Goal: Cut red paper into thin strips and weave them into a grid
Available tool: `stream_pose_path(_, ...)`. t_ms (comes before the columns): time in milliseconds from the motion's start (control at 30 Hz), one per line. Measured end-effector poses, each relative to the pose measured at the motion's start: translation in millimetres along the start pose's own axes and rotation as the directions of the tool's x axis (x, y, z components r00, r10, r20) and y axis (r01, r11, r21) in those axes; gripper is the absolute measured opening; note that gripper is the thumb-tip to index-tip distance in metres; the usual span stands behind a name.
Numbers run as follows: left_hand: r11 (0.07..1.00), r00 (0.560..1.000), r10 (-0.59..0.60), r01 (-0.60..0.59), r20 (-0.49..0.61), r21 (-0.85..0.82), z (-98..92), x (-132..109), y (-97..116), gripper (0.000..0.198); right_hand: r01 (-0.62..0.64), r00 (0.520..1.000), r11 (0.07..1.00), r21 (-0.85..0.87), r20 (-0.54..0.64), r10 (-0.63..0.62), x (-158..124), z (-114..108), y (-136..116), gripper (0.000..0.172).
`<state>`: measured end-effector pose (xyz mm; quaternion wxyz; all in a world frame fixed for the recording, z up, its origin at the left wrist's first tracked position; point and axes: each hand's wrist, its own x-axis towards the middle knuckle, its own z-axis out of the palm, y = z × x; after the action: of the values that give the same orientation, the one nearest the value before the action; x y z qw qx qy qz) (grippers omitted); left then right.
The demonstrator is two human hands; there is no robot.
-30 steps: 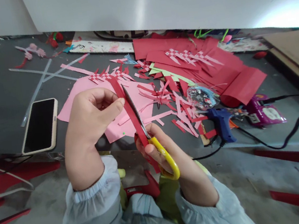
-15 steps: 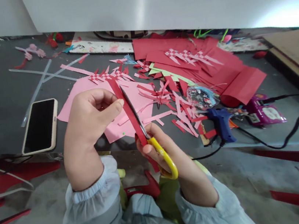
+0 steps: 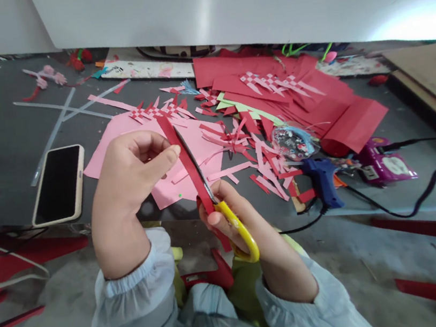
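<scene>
My left hand (image 3: 130,170) pinches the upper part of a long red paper strip (image 3: 185,160) between thumb and fingers. My right hand (image 3: 243,230) grips yellow-handled scissors (image 3: 237,226), whose blades run up along the strip's right edge. Both hands are held just in front of the table's near edge, above a pink paper sheet (image 3: 124,130).
A phone (image 3: 58,183) lies face up at the left of the dark table. Red and pink paper scraps (image 3: 258,163), woven paper pieces (image 3: 154,110), stacked red sheets (image 3: 315,101), a blue glue gun (image 3: 323,178) with its cable, and a purple packet (image 3: 384,162) are spread at the right.
The scissors and my right hand have shifted very slightly; the strip stays pinched in my left hand. Otherwise nothing has visibly moved.
</scene>
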<state>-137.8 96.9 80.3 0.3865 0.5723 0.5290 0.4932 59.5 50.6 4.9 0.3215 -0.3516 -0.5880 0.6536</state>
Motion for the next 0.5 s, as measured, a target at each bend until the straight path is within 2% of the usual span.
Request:
stream_pose_path(100,1.0,1.0,-0.009,0.009,-0.01,-0.022,-1.3,0.4,0.3,0.017,0.008,1.0,1.0,0.01,0.005,-0.009,0.5,-0.1,1.3,0.037)
stream_pose_path(300,0.988,0.992,-0.015,-0.005,-0.127,-0.153,-2.9,0.9,-5.2,0.013,0.031,0.999,0.999,0.02,0.011,-0.031,0.4,-0.1,4.6,0.038)
stream_pose_path(500,0.989,0.99,0.022,-0.041,-0.137,-0.142,-3.3,1.5,-5.7,0.016,0.027,0.999,0.998,0.065,0.032,-0.029,1.2,0.8,2.1,0.039)
